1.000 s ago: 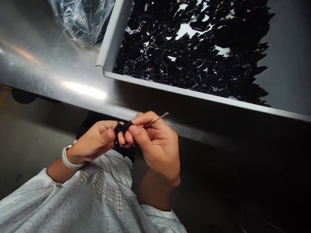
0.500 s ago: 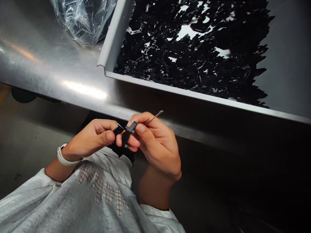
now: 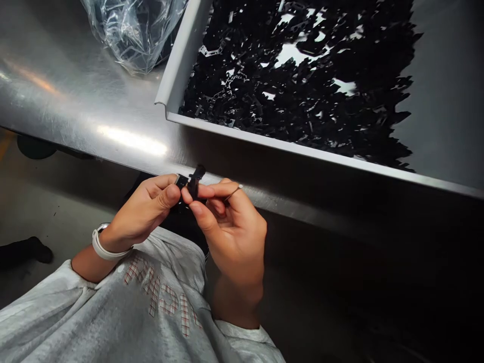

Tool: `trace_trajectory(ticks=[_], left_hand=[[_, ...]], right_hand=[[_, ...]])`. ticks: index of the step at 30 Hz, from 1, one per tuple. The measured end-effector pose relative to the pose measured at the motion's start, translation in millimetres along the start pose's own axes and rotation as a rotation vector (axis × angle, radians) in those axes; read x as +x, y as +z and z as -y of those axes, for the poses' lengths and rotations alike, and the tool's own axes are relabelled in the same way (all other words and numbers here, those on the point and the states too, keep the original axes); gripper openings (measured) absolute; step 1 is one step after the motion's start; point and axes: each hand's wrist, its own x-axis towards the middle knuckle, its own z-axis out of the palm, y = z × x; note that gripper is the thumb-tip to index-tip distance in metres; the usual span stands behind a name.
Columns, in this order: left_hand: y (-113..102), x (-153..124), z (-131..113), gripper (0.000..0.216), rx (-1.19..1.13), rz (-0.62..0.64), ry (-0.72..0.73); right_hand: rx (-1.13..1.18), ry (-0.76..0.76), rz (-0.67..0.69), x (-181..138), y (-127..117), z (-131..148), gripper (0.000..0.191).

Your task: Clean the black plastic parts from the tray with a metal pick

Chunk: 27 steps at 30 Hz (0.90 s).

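Note:
My left hand [image 3: 145, 209] pinches one end of a small black plastic part [image 3: 191, 182] between thumb and forefinger, just below the table edge. My right hand [image 3: 227, 227] pinches the same part from the other side. A thin metal pin [image 3: 233, 192] also lies between the right hand's fingers and sticks out to the right. A white band sits on my left wrist. Both hands are in front of my grey shirt.
A steel table [image 3: 94, 101] runs across the view. On it stands a grey tray [image 3: 181, 60] heaped with several small black plastic parts [image 3: 302, 80]. A crumpled clear plastic bag [image 3: 132, 30] lies at the back left. The floor shows at the lower left.
Both hands have risen a little toward the table edge. The black part has turned and now stands up between the fingertips. The pin points lower and shows less.

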Motion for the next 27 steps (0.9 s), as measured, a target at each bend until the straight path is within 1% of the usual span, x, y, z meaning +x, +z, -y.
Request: trace_trajectory(ticks=[4,6,8,13,16,20,25,27], left_hand=[[-1.7,0.6,2.4,0.048,0.017,-0.016,-0.007],[-2.6,0.9,3.5,0.050,-0.006,-0.001,-0.012],[-2.9,1.1,4.3,0.050,-0.031,0.010,-0.013],[-2.3,2.0,5.5,0.045,-0.054,-0.032,-0.002],[-3.5,2.8,7.0,0.047,-0.036,-0.071,-0.018],[-7.6,2.8,9.0,0.047,0.015,-0.092,0.008],[-10.6,2.7,8.4,0.043,0.059,-0.072,0.020],[-9.8,3.6,7.2,0.045,0.056,-0.079,0.005]], right_hand=[[-0.033,0.001,0.004,3.7,0.5,-0.4,0.006],[-0.014,-0.008,-0.031,4.4,0.9,-1.1,0.005],[0.032,-0.005,-0.072,4.9,2.6,-1.8,0.009],[0.125,0.012,-0.143,6.2,9.4,-4.8,0.012],[0.098,0.024,-0.135,6.3,10.6,-7.4,0.011],[0.091,0.053,-0.107,6.8,10.6,-7.1,0.009],[0.118,0.114,-0.138,9.1,13.7,-3.5,0.021],[0.126,0.134,-0.119,9.2,13.8,-3.7,0.020]])
